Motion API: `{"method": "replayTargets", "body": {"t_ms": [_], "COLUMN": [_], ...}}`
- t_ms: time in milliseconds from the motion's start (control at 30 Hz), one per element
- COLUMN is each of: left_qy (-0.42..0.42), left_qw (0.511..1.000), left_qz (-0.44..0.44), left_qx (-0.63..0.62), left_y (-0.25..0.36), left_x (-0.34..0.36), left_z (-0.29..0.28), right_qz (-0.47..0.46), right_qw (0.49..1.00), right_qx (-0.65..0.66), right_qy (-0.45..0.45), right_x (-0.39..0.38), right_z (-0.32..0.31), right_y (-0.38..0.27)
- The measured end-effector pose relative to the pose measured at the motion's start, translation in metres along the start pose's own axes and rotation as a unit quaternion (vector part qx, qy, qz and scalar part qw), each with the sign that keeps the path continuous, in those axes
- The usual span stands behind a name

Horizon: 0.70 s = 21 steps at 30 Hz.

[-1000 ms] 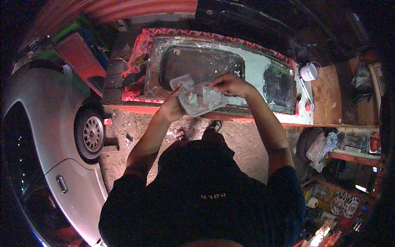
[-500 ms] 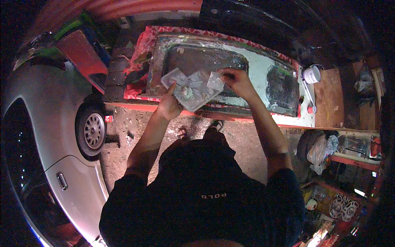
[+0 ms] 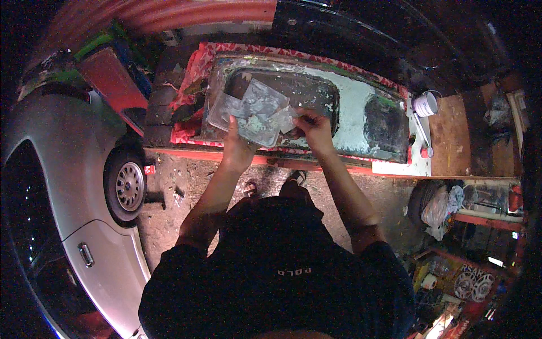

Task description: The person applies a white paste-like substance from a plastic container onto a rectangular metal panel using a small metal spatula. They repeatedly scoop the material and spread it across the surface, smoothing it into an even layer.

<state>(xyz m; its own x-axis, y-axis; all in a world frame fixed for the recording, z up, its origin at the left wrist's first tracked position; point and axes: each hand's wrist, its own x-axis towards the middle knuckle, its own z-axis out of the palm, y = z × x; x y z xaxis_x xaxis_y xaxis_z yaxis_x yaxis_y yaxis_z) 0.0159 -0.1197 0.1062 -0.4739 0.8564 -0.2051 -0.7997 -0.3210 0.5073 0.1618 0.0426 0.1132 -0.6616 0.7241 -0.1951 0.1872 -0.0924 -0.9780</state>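
My left hand grips the near edge of a translucent shallow plastic tray, its thumb lying over the rim. Whitish paste smears the tray, and a larger smeared square sheet rises at its far side. My right hand pinches a small pale square piece, which looks like a spreader, against the tray's right side. Beneath both hands lies a worn panel with pale filler patches, its left recess partly hidden by the tray.
The panel rests on a red-and-white patterned cloth over a bench. At the bench's right stand a white bucket and a long pale tool. A silver car is close on my left. Plastic bags lie at the right.
My right hand has moved left and nearer to me with the small square piece. The tray has shifted slightly left, and the larger square sheet now stands out more on its far side.
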Motion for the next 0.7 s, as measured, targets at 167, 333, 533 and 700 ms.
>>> {"method": "replayTargets", "body": {"t_ms": [167, 333, 533, 700], "left_qy": [0.03, 0.022, 0.002, -0.001], "left_qw": [0.999, 1.0, 0.999, 1.0], "left_qz": [-0.003, 0.01, 0.03, -0.005], "left_qx": [0.018, 0.007, -0.02, -0.01], "left_y": [0.001, -0.009, -0.009, -0.013], "left_x": [-0.007, -0.001, -0.002, -0.002], "left_z": [0.013, -0.001, 0.002, 0.001], "right_qz": [-0.053, -0.055, -0.017, -0.072], "right_qw": [0.998, 0.998, 1.0, 0.992], "right_qx": [-0.026, -0.039, 0.006, -0.043], "right_qy": [0.013, 0.008, -0.018, -0.092], "right_x": [-0.011, -0.021, -0.031, -0.028], "right_z": [0.022, 0.03, 0.027, 0.025], "right_y": [0.004, -0.008, -0.012, -0.015]}}
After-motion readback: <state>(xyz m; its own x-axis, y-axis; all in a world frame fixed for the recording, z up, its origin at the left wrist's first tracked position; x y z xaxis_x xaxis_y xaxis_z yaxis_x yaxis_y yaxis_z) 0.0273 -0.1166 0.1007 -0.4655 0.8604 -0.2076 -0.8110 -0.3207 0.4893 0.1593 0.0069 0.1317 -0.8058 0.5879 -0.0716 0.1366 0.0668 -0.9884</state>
